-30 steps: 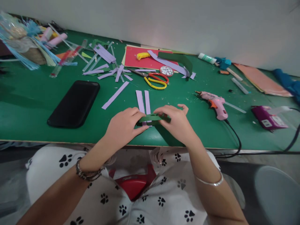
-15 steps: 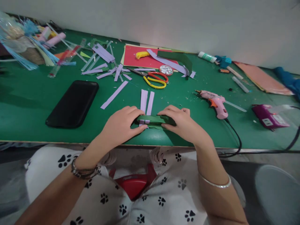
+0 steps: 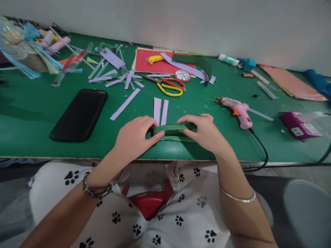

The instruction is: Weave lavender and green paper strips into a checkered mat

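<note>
Between my hands, near the table's front edge, a green paper strip is held a little above the tabletop. My left hand pinches its left end between thumb and fingers. Farther right, my right hand grips the strip, its thumb and fingers closed round it. Lilac paper strips stick out beyond the green strip, away from me; their near ends are partly hidden by it and my left fingers. Another green strip lies just below, on the table side nearer me.
Left lies a black phone. Scissors, a round patterned tin, a red sheet and scattered lilac scraps are behind. Right, a pink glue gun is near a purple power adapter.
My right hand has shifted slightly right and up along the green strip, so more of the strip shows between my hands. My left hand has hardly moved.
</note>
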`<state>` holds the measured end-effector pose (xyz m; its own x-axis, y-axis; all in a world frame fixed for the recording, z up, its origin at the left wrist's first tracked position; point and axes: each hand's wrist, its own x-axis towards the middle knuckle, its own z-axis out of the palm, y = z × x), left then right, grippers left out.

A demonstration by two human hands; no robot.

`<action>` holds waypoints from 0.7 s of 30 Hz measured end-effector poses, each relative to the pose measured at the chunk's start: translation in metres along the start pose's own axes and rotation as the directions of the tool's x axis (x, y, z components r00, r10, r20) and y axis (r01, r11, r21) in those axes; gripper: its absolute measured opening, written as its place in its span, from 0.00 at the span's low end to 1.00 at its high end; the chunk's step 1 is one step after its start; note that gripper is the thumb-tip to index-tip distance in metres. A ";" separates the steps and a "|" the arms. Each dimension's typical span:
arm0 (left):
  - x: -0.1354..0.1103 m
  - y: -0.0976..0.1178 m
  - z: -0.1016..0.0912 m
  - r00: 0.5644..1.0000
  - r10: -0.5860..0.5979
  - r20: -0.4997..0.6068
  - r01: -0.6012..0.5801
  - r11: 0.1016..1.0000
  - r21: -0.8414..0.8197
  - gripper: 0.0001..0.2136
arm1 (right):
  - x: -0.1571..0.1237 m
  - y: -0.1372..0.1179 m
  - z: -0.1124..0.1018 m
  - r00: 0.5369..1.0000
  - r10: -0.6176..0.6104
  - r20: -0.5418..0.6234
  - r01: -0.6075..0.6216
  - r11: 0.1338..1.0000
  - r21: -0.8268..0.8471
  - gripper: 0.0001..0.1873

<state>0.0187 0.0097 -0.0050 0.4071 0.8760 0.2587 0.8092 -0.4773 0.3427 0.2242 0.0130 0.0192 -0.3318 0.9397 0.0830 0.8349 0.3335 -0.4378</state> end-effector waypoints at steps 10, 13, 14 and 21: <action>0.000 0.001 -0.004 0.998 -0.051 0.048 0.048 0.997 0.054 0.09 | 0.001 -0.007 0.005 0.988 -0.017 -0.151 0.035 0.993 0.116 0.16; 0.001 0.002 -0.005 0.997 -0.062 0.044 0.059 0.996 0.064 0.09 | 0.002 -0.009 0.008 0.990 -0.024 -0.139 0.062 0.959 0.278 0.16; 0.001 0.002 -0.005 0.997 -0.065 0.042 0.062 0.996 0.064 0.10 | 0.002 -0.010 0.009 0.991 -0.030 -0.129 0.073 0.936 0.343 0.16; 0.001 0.004 -0.005 0.997 -0.079 0.019 0.077 0.995 0.063 0.11 | 0.006 -0.012 0.014 0.992 -0.077 -0.096 0.117 0.821 0.558 0.18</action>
<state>0.0198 0.0082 0.0008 0.3503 0.9120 0.2133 0.8633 -0.4028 0.3041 0.2058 0.0140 0.0129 -0.3515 0.9142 0.2017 0.4014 0.3418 -0.8497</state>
